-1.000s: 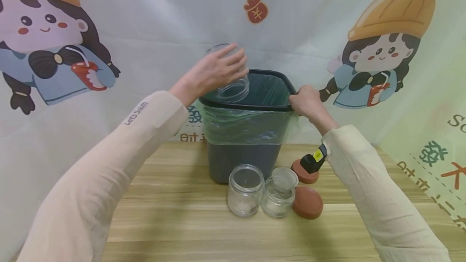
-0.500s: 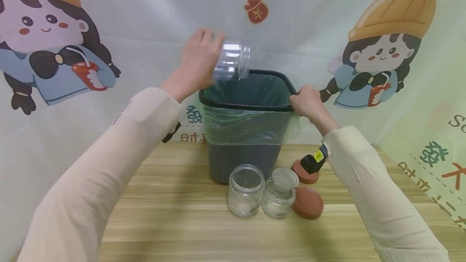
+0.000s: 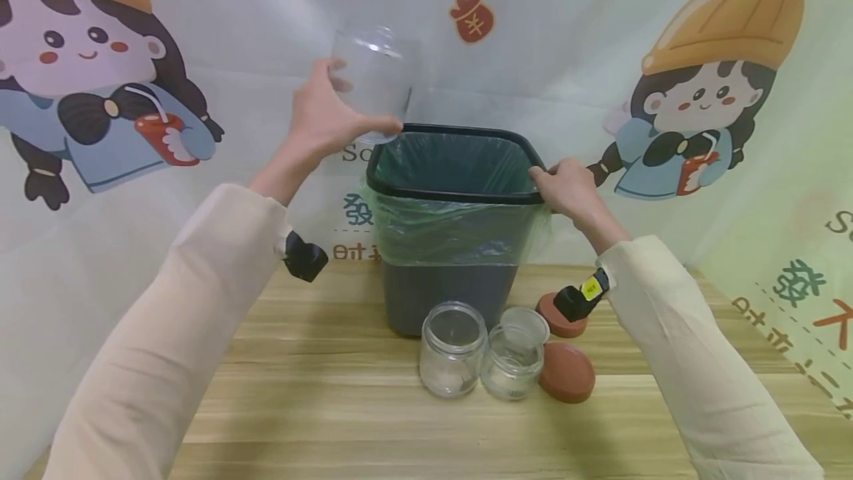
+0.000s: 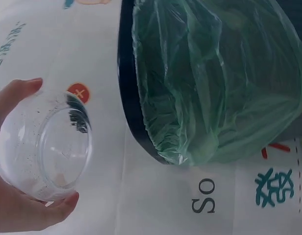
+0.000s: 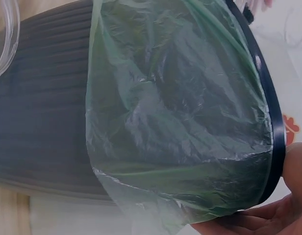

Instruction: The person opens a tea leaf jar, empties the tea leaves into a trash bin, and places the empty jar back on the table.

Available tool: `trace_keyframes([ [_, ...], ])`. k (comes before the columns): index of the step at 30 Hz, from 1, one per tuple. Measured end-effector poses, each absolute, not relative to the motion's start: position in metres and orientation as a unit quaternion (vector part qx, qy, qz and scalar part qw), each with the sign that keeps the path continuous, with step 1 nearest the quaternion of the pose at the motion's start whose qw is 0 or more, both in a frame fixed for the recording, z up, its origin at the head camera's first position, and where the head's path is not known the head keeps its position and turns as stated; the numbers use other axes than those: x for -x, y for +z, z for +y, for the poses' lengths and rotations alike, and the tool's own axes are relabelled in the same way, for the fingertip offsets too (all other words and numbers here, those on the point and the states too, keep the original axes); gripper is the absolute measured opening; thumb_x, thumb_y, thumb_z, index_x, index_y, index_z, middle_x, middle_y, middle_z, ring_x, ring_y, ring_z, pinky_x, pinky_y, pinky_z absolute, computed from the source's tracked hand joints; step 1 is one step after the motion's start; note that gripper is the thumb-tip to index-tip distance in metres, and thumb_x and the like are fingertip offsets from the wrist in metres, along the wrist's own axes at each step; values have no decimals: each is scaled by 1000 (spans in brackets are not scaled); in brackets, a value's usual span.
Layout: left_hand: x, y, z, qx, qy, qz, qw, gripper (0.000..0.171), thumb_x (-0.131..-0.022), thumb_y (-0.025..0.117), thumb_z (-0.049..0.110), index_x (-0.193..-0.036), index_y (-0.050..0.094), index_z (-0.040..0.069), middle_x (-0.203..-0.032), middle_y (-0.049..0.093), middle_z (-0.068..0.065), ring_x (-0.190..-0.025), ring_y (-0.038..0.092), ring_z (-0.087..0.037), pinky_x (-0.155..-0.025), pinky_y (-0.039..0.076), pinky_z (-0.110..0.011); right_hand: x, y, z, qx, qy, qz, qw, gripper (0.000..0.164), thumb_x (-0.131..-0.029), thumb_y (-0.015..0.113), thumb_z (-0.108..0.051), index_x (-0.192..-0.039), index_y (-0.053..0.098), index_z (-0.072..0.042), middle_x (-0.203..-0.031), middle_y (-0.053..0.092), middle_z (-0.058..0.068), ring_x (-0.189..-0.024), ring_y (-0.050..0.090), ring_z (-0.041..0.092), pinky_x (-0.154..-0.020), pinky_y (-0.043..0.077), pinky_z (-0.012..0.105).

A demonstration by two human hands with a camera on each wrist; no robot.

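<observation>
My left hand [image 3: 326,110] grips a clear jar [image 3: 378,80] up above the left corner of a dark trash bin [image 3: 440,295]. Thumb and fingers curl round the jar; small dark specks show on its wall in the left wrist view. Which end of it faces up is hard to tell. A green plastic liner [image 3: 453,232] is folded over the bin's black rim [image 3: 460,197]. At the right corner, my right hand [image 3: 566,185] holds that rim, thumb on top; in the right wrist view its fingers [image 5: 259,223] lie under the liner's edge.
Before the bin on the wooden table [image 3: 333,406] stand a clear jar [image 3: 452,369] and a shorter jar [image 3: 512,376], with a translucent disc [image 3: 528,326] against it. Two red-brown lids [image 3: 566,372] lie at their right. A printed cloth [image 3: 266,35] hangs behind.
The left hand has brought the jar from over the bin's opening up and leftward, turning it from its sideways tilt. The right hand stays on the rim.
</observation>
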State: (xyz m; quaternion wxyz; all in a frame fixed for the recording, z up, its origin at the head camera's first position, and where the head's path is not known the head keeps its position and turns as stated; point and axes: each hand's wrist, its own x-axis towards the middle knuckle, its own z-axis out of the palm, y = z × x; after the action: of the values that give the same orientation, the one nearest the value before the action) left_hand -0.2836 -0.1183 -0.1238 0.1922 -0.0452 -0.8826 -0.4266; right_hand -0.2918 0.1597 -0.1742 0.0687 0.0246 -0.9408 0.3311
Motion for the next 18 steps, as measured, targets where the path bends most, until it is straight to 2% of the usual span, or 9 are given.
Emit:
trace_keyframes([
  [2, 280, -126, -123, 36, -473, -858, 198, 106, -60, 80, 40, -141, 14, 18, -138, 33, -4, -121, 37, -20, -94, 39, -35, 290, -174, 161, -28, 336, -939, 67, 46, -93, 36, -37, -75, 56, 0, -62, 53, 8, -64, 54, 22, -68, 45, 36],
  [4, 275, -130, -129, 38, -513, -831, 213, 104, -60, 80, 40, -140, 16, 20, -137, 35, -3, -120, 38, -17, -94, 38, -34, 287, -174, 163, -30, 344, -936, 70, 53, -93, 35, -42, -97, 60, 4, -88, 60, 17, -77, 59, 28, -77, 46, 40],
  [7, 265, -139, -137, 59, -552, -795, 243, 99, -61, 80, 36, -139, 19, 22, -135, 38, -2, -118, 39, -16, -95, 38, -32, 283, -175, 168, -40, 373, -923, 88, 58, -93, 35, -42, -122, 49, 6, -120, 50, 24, -97, 56, 33, -87, 45, 42],
  [13, 241, -172, -152, 124, -592, -746, 278, 89, -66, 79, 19, -136, 24, 21, -129, 42, -7, -116, 42, -19, -97, 37, -35, 268, -190, 182, -62, 426, -889, 157, 57, -93, 36, -40, -123, 46, 7, -116, 52, 25, -103, 54, 33, -83, 47, 36],
  [18, 221, -210, -163, 135, -593, -751, 257, 90, -63, 80, 10, -135, 26, 21, -127, 45, -10, -113, 44, -20, -97, 38, -40, 249, -218, 192, -76, 437, -875, 193, 53, -93, 38, -39, -118, 49, 7, -108, 57, 25, -95, 58, 31, -76, 50, 26],
])
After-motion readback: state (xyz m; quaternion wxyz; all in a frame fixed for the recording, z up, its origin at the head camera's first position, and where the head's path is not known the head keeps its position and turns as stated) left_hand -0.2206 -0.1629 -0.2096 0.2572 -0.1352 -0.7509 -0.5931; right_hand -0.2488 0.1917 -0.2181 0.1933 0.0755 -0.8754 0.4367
